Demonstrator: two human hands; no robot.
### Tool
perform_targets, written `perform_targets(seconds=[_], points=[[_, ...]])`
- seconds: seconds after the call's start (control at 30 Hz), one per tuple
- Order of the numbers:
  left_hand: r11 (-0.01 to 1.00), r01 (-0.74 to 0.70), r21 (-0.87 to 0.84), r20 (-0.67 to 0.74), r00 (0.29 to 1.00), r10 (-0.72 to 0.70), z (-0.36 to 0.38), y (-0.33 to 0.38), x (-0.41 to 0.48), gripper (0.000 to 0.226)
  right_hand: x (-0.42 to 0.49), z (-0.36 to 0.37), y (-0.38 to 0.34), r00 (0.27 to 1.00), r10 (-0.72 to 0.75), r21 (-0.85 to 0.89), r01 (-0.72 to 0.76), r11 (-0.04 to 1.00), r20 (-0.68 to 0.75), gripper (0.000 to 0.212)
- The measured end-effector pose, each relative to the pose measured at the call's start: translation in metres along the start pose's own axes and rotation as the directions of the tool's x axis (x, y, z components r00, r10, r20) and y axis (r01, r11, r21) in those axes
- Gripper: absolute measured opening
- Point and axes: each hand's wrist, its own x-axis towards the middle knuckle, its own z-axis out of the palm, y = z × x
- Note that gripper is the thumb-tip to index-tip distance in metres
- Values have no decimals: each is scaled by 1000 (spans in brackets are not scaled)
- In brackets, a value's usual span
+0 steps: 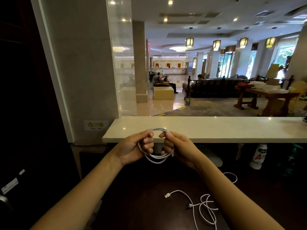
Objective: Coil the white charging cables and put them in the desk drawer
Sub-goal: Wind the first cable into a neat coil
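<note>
A loose white charging cable (206,206) sprawls on the near right of the dark worktop (146,206), its USB plug (167,195) pointing left. Farther off, both hands hold a coiled white cable (156,159) in the air before a pale ledge (216,128). The left hand (134,146) has its fingers curled round the coil's left side, and the right hand (178,146) grips its right side with curled fingers. A white bottle (259,156) stands under the ledge, far right.
</note>
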Motion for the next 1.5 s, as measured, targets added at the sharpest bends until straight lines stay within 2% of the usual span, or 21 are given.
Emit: perform_targets(seconds=[0.07, 0.17, 0.23, 0.33, 0.4, 0.43, 0.53, 0.63, 0.73, 0.83, 0.97, 1.13, 1.23, 1.33, 1.5], points=[[998, 2, 62, 33, 999, -4, -3, -1, -4, 26, 0, 3, -3, 1000, 17, 53, -17, 998, -12, 25], [987, 50, 154, 100, 993, -65, -1, 4, -8, 35, 0, 8, -7, 1000, -7, -108, 5, 994, -15, 25], [985, 26, 170, 66, 997, -37, 9, 7, -6, 34, 2, 10, -9, 999, -27, -155, 23, 988, -29, 23], [996, -68, 62, -82, 994, 72, 26, 5, 0, 25, 5, 9, -16, 998, -18, 11, 19, 1000, -64, 20], [992, -120, -36, -131, 985, 115, 33, 4, 1, 27, 3, 9, -20, 999, 12, 83, -8, 997, -42, 20], [989, -137, -59, -142, 982, 128, 36, 5, 1, 29, 1, 9, -22, 1000, 20, 50, -20, 999, -14, 20], [989, -142, -36, -161, 978, 135, 41, 3, -1, 34, -2, 9, -27, 993, 73, -220, -52, 974, 90, 23], [989, -145, -7, -169, 975, 142, 41, 1, -3, 33, -1, 7, -39, 986, 116, -378, -62, 924, 122, 26], [987, -142, -70, -163, 978, 129, 40, 3, -4, 36, -2, 4, -44, 993, 11, -502, 51, 863, 120, 31], [978, -135, -156, -68, 990, 125, 39, 6, -8, 31, -4, 4, -46, 990, -69, -611, 128, 781, 119, 33], [965, -122, -231, 34, 991, 133, 42, 6, -10, 23, -2, 11, -50, 988, -147, -535, 143, 833, 36, 34], [952, -120, -283, -12, 993, 121, 49, 4, -13, 37, 3, 17, -44, 946, -315, -558, 218, 801, -81, 29], [946, -65, -317, 64, 994, 90, 46, 3, -13, 42, 6, 17, -42, 907, -391, -505, 265, 821, -159, 29], [946, -25, -323, 132, 989, 72, 42, 5, -12, 36, 8, 16, -43, 891, -409, -485, 274, 831, -197, 30], [960, -28, -278, 100, 993, 58, 39, 4, -12, 48, 10, 16, -49, 867, -436, -471, 289, 834, -240, 32]])
